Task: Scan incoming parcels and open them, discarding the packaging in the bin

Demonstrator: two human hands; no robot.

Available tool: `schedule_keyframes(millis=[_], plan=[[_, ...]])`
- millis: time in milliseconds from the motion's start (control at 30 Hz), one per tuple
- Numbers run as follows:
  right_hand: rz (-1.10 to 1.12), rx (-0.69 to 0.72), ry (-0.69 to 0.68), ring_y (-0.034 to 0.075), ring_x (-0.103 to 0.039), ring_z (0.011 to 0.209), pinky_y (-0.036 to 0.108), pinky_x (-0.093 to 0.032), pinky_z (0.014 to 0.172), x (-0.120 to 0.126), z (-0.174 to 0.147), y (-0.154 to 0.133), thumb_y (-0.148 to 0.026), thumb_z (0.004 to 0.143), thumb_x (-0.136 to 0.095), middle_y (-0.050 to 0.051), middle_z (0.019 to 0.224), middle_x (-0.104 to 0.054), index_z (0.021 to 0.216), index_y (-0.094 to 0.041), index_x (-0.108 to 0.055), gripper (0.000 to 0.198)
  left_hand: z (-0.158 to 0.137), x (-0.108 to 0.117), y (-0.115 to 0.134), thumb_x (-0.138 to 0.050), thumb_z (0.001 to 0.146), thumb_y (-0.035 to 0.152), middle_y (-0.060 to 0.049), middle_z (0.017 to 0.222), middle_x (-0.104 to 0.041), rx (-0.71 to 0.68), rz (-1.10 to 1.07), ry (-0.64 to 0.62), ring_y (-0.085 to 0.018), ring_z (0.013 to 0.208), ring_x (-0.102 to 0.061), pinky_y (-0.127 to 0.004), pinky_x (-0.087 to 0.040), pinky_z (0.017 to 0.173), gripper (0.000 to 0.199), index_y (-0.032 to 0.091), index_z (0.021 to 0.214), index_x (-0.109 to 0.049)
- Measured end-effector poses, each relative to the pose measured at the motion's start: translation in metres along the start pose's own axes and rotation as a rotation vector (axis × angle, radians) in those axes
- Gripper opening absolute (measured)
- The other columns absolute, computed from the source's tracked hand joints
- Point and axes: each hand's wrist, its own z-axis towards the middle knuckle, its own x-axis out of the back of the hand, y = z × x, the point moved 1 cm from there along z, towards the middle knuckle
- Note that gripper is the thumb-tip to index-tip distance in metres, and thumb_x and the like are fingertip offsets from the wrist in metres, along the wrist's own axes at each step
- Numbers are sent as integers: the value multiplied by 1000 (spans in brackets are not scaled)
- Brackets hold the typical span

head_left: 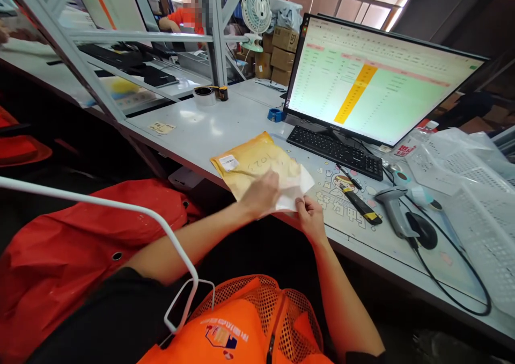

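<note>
A yellow padded envelope with a white label and handwriting lies at the table's near edge. My left hand, slightly blurred, is closed over its near side; the fingers' inner side is hidden, so what they grip cannot be made out. A white sheet or flap sticks out at the envelope's right end. Whether it belongs to the envelope I cannot tell. My right hand pinches the near corner of this white piece between thumb and fingers.
Right of the envelope are a keyboard, a monitor, a pen, a box cutter and a corded barcode scanner. White plastic baskets stand far right. Tape sits near the metal frame; a white bar crosses the left foreground.
</note>
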Motion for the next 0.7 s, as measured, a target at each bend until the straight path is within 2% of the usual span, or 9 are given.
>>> schedule_keyframes(millis=[100,233,300,400,433,500,600,633,700], plan=[[-144,-6,151,13,-32,57,30,-28,57,13,-2,-1,-48,87,-54,-5,55,-29,57,-26,-33,43,16,53,-16,-50,97,13,-18,109,-67,168,293,162,-31,98,-66,-41,-52,83,14,13,105,-61],[-254,-54,162,13,-35,57,30,-28,58,30,1,-17,-51,86,-57,-5,53,-33,54,-25,-37,46,30,105,-17,-52,97,15,-17,112,-66,158,444,278,-33,102,-67,-40,-50,81,17,13,110,-63],[-267,-55,250,13,-37,55,30,-30,57,37,-2,-34,-57,86,-64,-5,52,-38,55,-25,-42,50,29,108,-7,-54,96,16,-15,107,-67,133,430,260,-31,95,-67,-38,-49,75,15,14,107,-63],[-208,68,377,15,-53,60,29,-42,63,39,-13,-65,-54,93,-65,-2,65,-61,74,-22,-61,38,25,89,14,-55,94,15,-11,98,-67,66,371,271,-28,89,-66,-35,-46,70,10,16,99,-63],[-190,108,329,17,-60,67,30,-46,68,37,-15,-73,-50,96,-63,1,74,-68,83,-21,-67,32,23,79,20,-54,94,15,-11,97,-67,47,349,297,-27,88,-66,-35,-46,69,9,16,97,-62],[-156,112,54,21,-69,82,32,-52,78,29,-12,-80,-43,98,-57,4,88,-76,96,-21,-75,29,21,62,29,-53,93,15,-10,94,-66,10,283,370,-25,85,-65,-33,-45,68,8,17,93,-61],[46,-81,-381,25,-72,97,37,-57,89,19,6,-68,-40,96,-59,5,102,-79,104,-22,-80,29,23,43,25,-53,94,18,-8,89,-66,-132,65,383,-20,78,-63,-31,-47,69,8,18,87,-59],[150,-162,-443,25,-73,101,38,-58,92,18,13,-61,-40,94,-63,5,110,-79,110,-23,-79,29,25,41,16,-54,95,21,-6,87,-65,-159,-34,369,-19,77,-62,-30,-48,70,11,19,85,-58],[315,-278,-458,26,-72,109,40,-60,95,18,25,-45,-40,87,-73,6,129,-75,124,-26,-75,40,33,40,-14,-54,99,29,-4,82,-65,-85,-225,364,-17,78,-61,-29,-50,74,19,19,82,-59]])
